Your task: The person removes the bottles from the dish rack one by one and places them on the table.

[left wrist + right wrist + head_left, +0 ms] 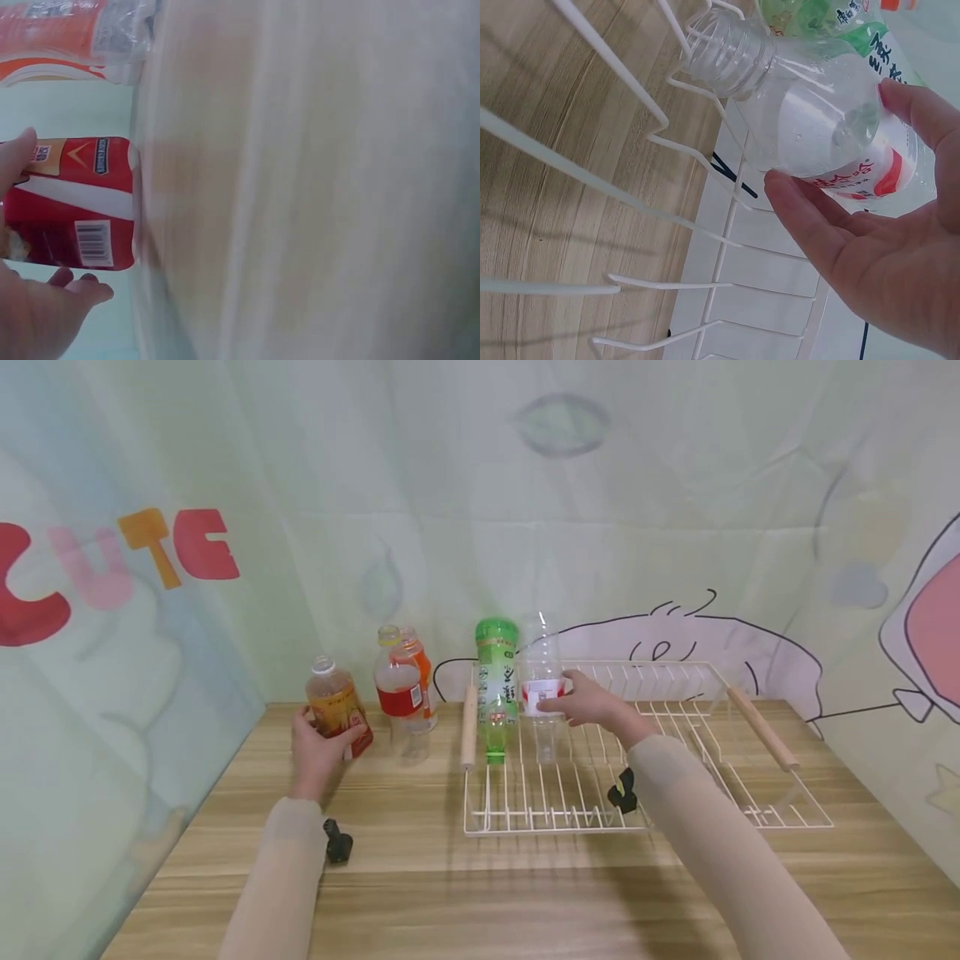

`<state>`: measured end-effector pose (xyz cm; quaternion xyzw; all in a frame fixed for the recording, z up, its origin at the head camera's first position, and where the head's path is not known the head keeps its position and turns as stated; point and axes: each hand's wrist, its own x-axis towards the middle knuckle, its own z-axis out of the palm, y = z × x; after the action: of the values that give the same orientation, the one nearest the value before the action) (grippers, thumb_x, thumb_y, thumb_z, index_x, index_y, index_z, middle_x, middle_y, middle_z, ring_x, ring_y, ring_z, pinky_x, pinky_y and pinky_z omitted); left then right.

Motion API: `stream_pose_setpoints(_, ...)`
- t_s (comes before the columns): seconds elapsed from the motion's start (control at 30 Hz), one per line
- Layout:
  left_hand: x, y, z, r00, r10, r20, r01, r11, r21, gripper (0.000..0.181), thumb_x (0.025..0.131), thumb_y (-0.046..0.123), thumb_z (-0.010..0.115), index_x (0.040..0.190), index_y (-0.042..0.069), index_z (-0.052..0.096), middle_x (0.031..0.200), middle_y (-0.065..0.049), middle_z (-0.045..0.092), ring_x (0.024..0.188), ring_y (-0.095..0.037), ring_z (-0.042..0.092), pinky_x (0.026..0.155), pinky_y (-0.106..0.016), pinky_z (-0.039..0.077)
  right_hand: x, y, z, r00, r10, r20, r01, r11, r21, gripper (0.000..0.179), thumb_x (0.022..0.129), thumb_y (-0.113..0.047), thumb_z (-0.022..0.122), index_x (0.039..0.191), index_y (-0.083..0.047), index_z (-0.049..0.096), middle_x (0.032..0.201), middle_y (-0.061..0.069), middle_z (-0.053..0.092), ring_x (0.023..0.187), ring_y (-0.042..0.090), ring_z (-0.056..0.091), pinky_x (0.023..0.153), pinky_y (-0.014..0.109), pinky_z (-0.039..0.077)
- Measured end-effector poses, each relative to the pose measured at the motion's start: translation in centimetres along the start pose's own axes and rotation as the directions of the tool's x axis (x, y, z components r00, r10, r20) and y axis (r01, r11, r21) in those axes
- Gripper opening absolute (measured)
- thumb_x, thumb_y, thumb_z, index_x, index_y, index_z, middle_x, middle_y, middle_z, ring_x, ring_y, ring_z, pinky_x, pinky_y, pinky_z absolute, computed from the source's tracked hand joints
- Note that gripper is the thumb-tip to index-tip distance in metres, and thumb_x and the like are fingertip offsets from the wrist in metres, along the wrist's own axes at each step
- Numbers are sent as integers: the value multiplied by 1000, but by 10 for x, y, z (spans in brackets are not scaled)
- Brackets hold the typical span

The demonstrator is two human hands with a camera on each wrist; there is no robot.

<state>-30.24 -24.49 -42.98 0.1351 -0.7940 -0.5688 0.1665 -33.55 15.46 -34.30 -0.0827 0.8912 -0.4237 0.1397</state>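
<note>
My left hand (318,764) grips a bottle with a red and yellow label (337,706), its thumb across the front. In the left wrist view that bottle's red side with a barcode (67,202) shows. My right hand (596,703) holds a clear plastic bottle (542,652) with a red and white label between thumb and fingers. This bottle is neck down in the white wire rack (555,832); its open, threaded neck (724,52) is among the wires in the right wrist view. Beside it a green bottle (497,664) also stands upside down in the rack.
Between the left hand and the rack stand a clear bottle with a red label (400,700) and an orange-labelled bottle (422,664), close together. Wooden handles (763,728) run along the rack's sides. A printed curtain (450,485) hangs behind the wooden table (420,902).
</note>
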Motion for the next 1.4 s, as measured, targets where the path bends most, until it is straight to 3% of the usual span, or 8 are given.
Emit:
stream_pose_setpoints(0.13,0,0,-7,1000,9,-11,-9,1000,25,102,82,32,76,153,12,5,152,-21,24,141,-36,26,113,-53,26,-1,-1,-1,1000,-8,-18,8,1000,-7,88,90,-30,65,151,2,12,132,26,49,110,37,57,88,40,53)
stream_pose_setpoints(0.4,-3,9,-22,989,141,-49,-135,985,110,106,80,34,78,153,8,6,154,-24,18,142,-39,20,113,-56,24,-2,-4,-5,998,-26,-59,25,999,-29,88,89,-33,66,152,-2,14,136,25,47,111,37,57,89,43,53)
stream_pose_setpoints(0.57,-11,21,-26,961,262,-92,-248,958,144,98,83,36,75,152,12,11,154,-19,20,142,-35,22,114,-55,23,-5,-6,-11,997,-16,-70,15,1000,-10,89,89,-34,66,152,-1,13,136,27,46,105,37,59,92,47,51)
stream_pose_setpoints(0.67,-15,31,-26,917,366,-158,-339,924,178,89,84,34,73,150,11,19,151,-16,26,140,-31,27,114,-52,25,-6,-6,-14,997,-17,-76,18,1000,22,87,89,-33,66,152,-1,14,137,26,46,105,36,58,92,46,51)
stream_pose_setpoints(0.8,-22,50,-26,836,513,-195,-467,852,236,79,84,29,73,147,6,29,147,-16,33,136,-31,33,113,-50,28,-10,-9,-20,995,-34,-91,36,999,23,87,90,-33,66,152,-2,14,140,26,43,110,37,57,90,44,53)
stream_pose_setpoints(1.03,-35,79,-22,685,719,-116,-667,683,298,72,81,18,76,140,3,37,140,-19,40,130,-32,37,107,-51,34,-26,-15,-34,988,-77,-136,73,997,-33,88,89,-37,66,153,-5,14,141,26,42,112,40,57,88,45,53)
stream_pose_setpoints(1.27,-55,103,-16,568,823,-23,-770,542,337,75,78,15,76,139,5,34,143,-19,38,132,-33,36,106,-49,38,-47,-22,-45,975,-147,-170,127,985,-119,87,86,-36,69,152,-9,19,135,23,46,103,36,59,79,40,56)
stream_pose_setpoints(1.4,-63,116,-11,491,871,-5,-823,466,326,75,74,12,78,136,5,38,142,-18,40,131,-33,38,101,-49,42,-59,-30,-46,969,-175,-176,154,979,-131,85,85,-32,70,152,-10,21,129,21,49,106,36,58,77,39,56)
